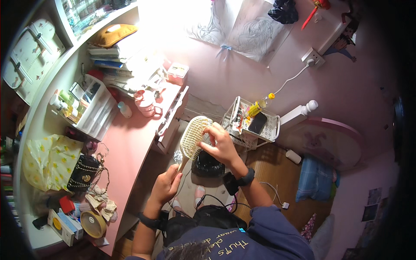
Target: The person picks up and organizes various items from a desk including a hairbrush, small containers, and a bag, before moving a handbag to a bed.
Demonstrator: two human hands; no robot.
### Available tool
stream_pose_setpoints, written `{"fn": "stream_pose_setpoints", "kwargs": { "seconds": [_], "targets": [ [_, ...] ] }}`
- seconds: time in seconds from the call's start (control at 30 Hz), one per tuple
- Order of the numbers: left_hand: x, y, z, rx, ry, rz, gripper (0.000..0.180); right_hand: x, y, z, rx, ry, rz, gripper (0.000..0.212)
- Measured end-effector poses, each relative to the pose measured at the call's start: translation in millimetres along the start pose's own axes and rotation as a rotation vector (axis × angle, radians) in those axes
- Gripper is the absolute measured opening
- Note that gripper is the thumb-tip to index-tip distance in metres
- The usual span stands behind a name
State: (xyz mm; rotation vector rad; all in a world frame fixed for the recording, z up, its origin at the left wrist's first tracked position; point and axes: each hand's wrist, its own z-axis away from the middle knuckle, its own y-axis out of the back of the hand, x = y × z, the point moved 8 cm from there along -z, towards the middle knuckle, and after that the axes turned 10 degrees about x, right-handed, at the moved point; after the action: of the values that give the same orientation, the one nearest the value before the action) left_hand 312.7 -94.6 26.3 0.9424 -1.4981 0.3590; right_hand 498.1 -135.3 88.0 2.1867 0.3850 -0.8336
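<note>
A hairbrush (189, 139) with a pale oval head and thin bristles is held up in front of me, bristles turned to the right. My left hand (167, 184) is closed round its handle, below the head. At the bristles is my right hand (219, 143), its thumb and fingers curled in among them. Whether anything fine, such as hair, is between those fingertips is too small to see. Dark bands circle both wrists. Below the brush, on the floor, stands a bin with a black liner (208, 164).
To the left runs a pink desk (130, 149) with a white drawer box (97, 108), a pink cup (145, 103) and a black chain bag (84, 173). Ahead, a white cart (271, 135) carries a phone (258, 123) and a yellow bottle (261, 105). A woven mat (268, 173) lies at right.
</note>
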Motion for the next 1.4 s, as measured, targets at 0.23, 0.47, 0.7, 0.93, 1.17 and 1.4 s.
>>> {"fn": "stream_pose_setpoints", "kwargs": {
  "seconds": [0.23, 0.47, 0.7, 0.93, 1.17, 1.4],
  "targets": [
    [-1, 0, -1, 0.038, -0.043, -0.003, 0.014, 15, -20, 2, -0.049, -0.162, -0.191, 0.015],
    [-18, 6, 4, -0.05, 0.246, 0.197, 0.012, 29, -29, 13, -0.161, -0.454, -0.903, 0.009],
    [-11, 14, 2, -0.003, 0.097, -0.06, 0.012, 50, -24, 28, -0.126, -0.643, -1.096, 0.007],
    [-62, 49, 19, 0.226, 0.381, -0.023, 0.01, 91, -49, 71, -0.282, -0.648, -0.867, 0.006],
    [-107, 104, 57, 0.447, 0.533, 0.184, 0.014, 242, -72, 147, -0.267, -0.795, -0.407, 0.011],
    [-122, 129, 105, 0.639, 0.601, 0.337, 0.018, 380, -62, 227, -0.371, -0.762, 0.391, 0.04]
  ]
}}
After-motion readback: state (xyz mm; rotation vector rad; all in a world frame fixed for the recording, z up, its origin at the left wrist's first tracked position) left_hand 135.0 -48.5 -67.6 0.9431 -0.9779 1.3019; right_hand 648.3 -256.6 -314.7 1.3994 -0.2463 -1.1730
